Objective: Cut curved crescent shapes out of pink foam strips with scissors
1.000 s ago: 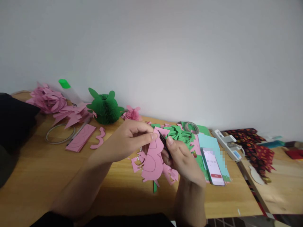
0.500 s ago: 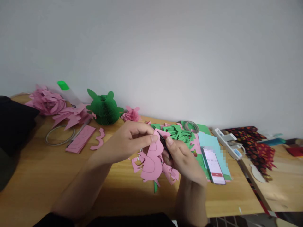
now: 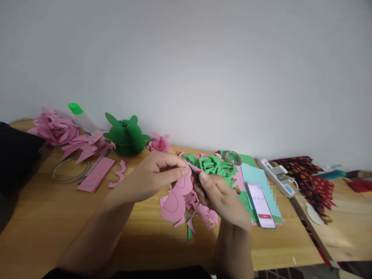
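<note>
My left hand pinches the top of a pink paper cut-out. The paper hangs below the fingers, with rounded edges and pencil-like curved lines on it. Dark scissors are in my right hand, their blades at the paper's upper edge near my left fingertips. The handles are mostly hidden by my right fingers. Beneath both hands lie pink paper scraps and a heap of green paper scraps.
On the left lie a folded pink paper, a curvy pink strip and a tape ring. Green and pink honeycomb paper figures stand near the wall. Right: a phone, blue paper, a power strip.
The pink cut-out has swung and shifted left, its lower end now further left. The scissors have turned slightly, their tips closer to my left fingers. The whole view has shifted a little.
</note>
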